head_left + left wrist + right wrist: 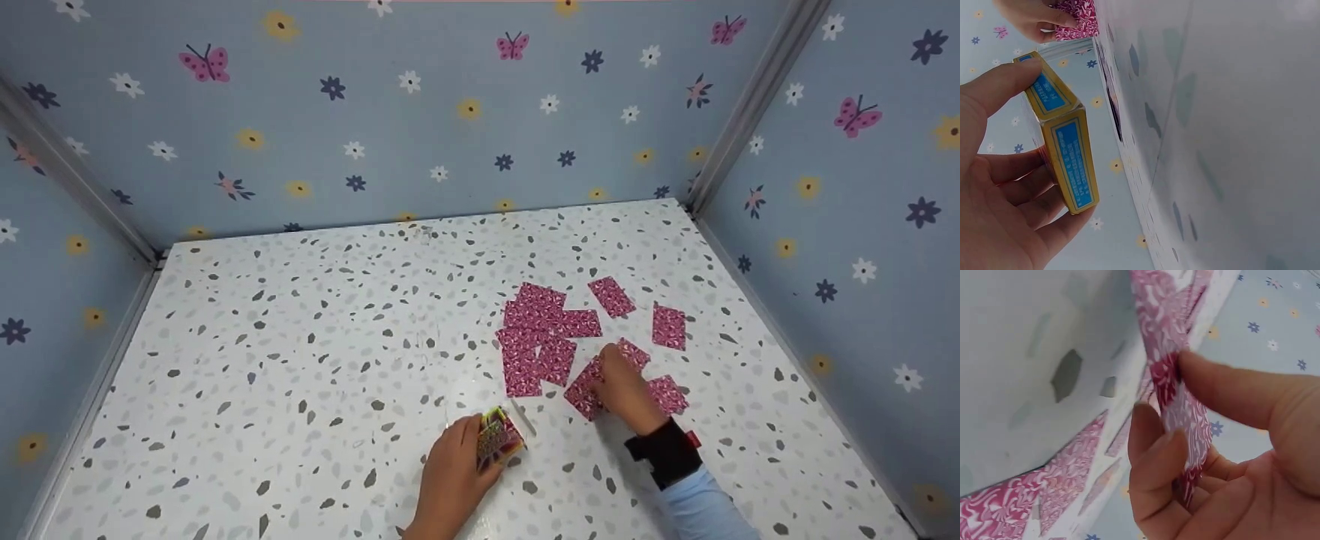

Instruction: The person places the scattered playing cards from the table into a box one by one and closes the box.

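My left hand (452,469) grips a small card box (498,441) with its fingers and thumb. In the left wrist view the box (1075,163) shows yellow edges and blue printed panels. With thumb and fingers my right hand (626,390) pinches a playing card (582,390) with a pink and white swirl pattern. The right wrist view has this card (1157,320) tilted up between the thumb and the fingers. Beside the right hand, matching cards (669,394) lie on the table, one partly covered by the hand.
A cluster of overlapping pink cards (521,364) lies left of the right hand. Single cards (611,297) lie farther back and to the right. A thin white strip (523,418) is beside the box. Flower-patterned walls (420,112) border the speckled table (300,337).
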Available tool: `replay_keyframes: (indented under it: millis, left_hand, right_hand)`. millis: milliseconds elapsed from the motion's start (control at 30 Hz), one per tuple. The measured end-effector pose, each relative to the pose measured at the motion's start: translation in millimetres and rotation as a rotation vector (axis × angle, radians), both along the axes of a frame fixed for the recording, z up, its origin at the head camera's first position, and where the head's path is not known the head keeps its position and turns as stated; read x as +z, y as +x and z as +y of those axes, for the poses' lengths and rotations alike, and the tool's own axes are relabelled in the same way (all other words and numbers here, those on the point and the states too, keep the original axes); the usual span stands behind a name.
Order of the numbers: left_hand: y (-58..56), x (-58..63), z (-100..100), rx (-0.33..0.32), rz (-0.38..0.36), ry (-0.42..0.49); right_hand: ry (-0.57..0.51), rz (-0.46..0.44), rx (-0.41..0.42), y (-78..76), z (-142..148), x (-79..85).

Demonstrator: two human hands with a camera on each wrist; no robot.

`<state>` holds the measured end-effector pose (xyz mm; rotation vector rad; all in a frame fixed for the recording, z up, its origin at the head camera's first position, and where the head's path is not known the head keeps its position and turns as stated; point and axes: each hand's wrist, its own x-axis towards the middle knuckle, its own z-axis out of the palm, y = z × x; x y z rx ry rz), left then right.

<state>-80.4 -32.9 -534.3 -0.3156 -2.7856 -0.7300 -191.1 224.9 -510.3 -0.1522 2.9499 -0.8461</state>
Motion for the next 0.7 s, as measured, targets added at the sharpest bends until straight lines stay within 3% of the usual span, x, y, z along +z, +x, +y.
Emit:
replay_keyframes:
  millis: [167, 367, 700]
  left_hand:
    - [0.5, 0.4, 0, 0.002, -0.013, -0.002]
    - [0.4, 1.2, 1, 0.012, -0.010, 0.017]
    - [0.0, 0.9, 1, 0.016, 0.017, 0.027]
  right_hand:
    - [-0.056, 0.007, 0.014, 7.1, -1, 12.0]
    - [-0.088, 0.080, 0.053, 17.5, -7, 24.8]
    - [-0.392, 0.035, 0.162, 32.9, -22, 44.8]
